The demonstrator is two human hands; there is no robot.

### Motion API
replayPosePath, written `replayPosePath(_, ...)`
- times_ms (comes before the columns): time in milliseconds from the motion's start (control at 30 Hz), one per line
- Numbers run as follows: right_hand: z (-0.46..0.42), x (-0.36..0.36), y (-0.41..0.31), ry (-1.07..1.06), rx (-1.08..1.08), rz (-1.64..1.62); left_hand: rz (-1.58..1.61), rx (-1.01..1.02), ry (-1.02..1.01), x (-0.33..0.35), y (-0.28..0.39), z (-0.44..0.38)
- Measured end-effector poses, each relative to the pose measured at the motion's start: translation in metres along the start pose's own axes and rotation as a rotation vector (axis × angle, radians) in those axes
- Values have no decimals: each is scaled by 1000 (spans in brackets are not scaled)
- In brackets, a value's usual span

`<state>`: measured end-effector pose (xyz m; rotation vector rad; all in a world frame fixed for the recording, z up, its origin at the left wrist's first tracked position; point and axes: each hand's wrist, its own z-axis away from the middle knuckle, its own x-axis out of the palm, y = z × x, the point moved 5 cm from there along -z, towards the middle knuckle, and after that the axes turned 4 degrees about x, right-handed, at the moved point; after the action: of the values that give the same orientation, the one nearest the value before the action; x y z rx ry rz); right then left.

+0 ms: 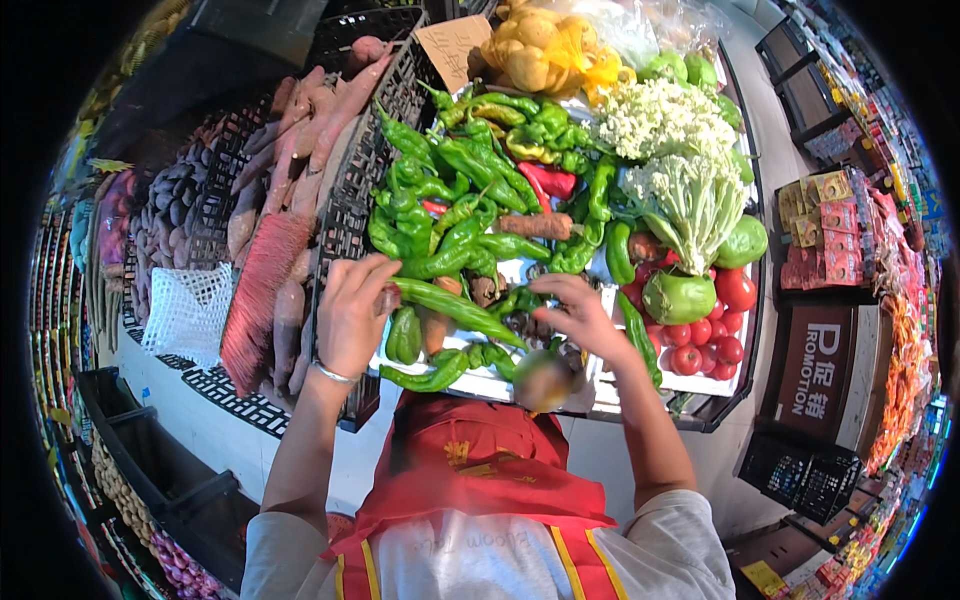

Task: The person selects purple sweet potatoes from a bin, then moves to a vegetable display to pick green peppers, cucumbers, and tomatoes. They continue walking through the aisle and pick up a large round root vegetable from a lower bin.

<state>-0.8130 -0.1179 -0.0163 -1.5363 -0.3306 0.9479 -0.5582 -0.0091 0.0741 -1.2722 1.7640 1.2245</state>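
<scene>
My left hand [351, 306], with a bracelet at the wrist, pinches the stem end of a long green pepper [459, 310]. The pepper slants down to the right over the white-lined tray. A dark reddish patch at my fingertips is too unclear to name. My right hand [579, 313] hovers with fingers apart, near small dark produce [534, 327], and I see nothing in its grasp. Under the held pepper, a carrot [436, 330] is partly hidden. Another carrot [536, 226] lies farther back. Many green peppers [480, 176] are heaped beyond my left hand, with a red pepper [553, 182] among them.
Cauliflower [686, 202], a green kohlrabi-like vegetable [679, 295] and tomatoes [701, 341] fill the tray's right side. Bagged potatoes [532, 49] sit at the back. On the left, a black crate wall [352, 165] borders sweet potatoes [300, 142] and a red-bristled brush [264, 300].
</scene>
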Motion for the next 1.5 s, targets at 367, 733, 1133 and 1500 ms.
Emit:
replayPosePath(367, -23, 26, -11, -114, -213, 563, -92, 184, -488, 50, 32, 88)
replayPosePath(733, -48, -26, -11, -404, 108, -8, 238, -292, -66, 1, -51, 62)
replayPosePath(1133, -143, 17, -89, -125, -21, -548, 1181, -990, 467, 67, -49, 115)
replayPosePath(1500, -76, 56, -80, -68, -383, -103, 841, -646, 478, 46, -23, 114)
